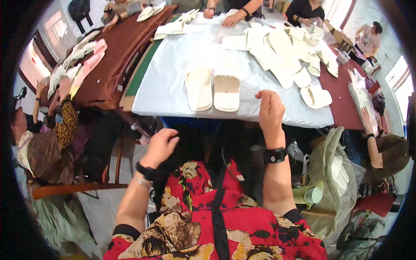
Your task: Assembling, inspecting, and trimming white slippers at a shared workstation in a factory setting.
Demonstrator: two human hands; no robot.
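A pair of cream slippers lies at the near edge of the plastic-covered table (164,82): a left slipper (199,92) and a right slipper (226,93), side by side with a narrow gap. My left hand (161,146) hangs below the table edge, touching no slipper, its fingers loosely bent and the thumb apart. My right hand (272,112) is at the table's near edge, right of the pair, with the fingers curled in; whatever is inside them, if anything, is hidden. Farther right lies a single cream slipper (315,96).
A heap of cream slippers (281,54) covers the back right. Another person's hands (234,18) rest at the far edge. At left, a brown-covered table (108,73) holds pink slippers (94,58); people work around both sides. A clear plastic bag (333,173) stands at my right.
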